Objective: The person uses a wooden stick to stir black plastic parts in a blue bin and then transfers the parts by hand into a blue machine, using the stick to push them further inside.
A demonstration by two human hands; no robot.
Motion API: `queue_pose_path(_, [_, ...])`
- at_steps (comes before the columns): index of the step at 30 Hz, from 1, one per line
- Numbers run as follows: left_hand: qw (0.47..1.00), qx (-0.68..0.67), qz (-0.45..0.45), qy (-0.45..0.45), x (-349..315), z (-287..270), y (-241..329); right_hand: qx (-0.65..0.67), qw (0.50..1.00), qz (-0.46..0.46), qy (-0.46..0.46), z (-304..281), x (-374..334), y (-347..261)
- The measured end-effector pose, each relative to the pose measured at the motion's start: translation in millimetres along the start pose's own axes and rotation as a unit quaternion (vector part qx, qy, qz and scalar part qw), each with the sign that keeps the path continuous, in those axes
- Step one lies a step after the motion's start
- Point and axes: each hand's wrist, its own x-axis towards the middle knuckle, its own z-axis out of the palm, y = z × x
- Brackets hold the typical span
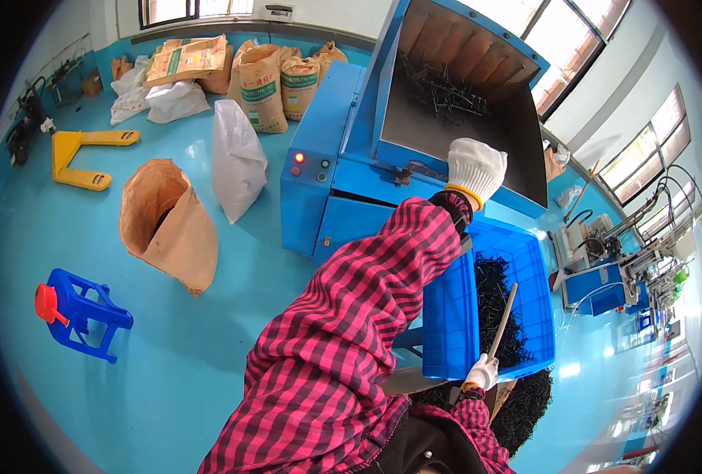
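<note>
My left hand (477,170), in a white knit glove, is at the front rim of a blue machine's hopper (517,193). It looks rounded and closed, but its fingertips and anything in them are hidden. Black thin plastic pieces (453,95) lie inside the hopper. Lower down, my right hand (483,372), also gloved, is closed round the near end of a wooden stick (504,320). The stick slants over a blue plastic crate (534,268), which stands below the hopper and holds many similar black pieces (493,304).
More black pieces (528,403) are heaped beside my right arm. To the left are an open paper sack (185,245), a white sack (237,158), a blue stool (90,312) and a yellow pallet jack (78,162). Full sacks (262,95) line the back wall; machinery (604,268) stands right.
</note>
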Motion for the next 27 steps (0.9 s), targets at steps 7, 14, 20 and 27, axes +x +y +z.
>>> queue_pose_path(7, [0.999,0.011,0.021,0.035,0,1,-3,-0.006,1.0,0.004,0.004,0,0,-1])
queue_pose_path(14, [0.999,0.01,0.03,0.041,0,0,-3,-0.019,1.0,-0.01,0.021,8,1,6])
queue_pose_path(20, [0.999,0.008,0.023,0.035,0,1,-2,-0.011,1.0,-0.01,0.022,6,0,4])
queue_pose_path(27, [1.0,0.016,0.01,0.013,1,1,-2,-0.003,1.0,-0.001,0.007,0,0,-1])
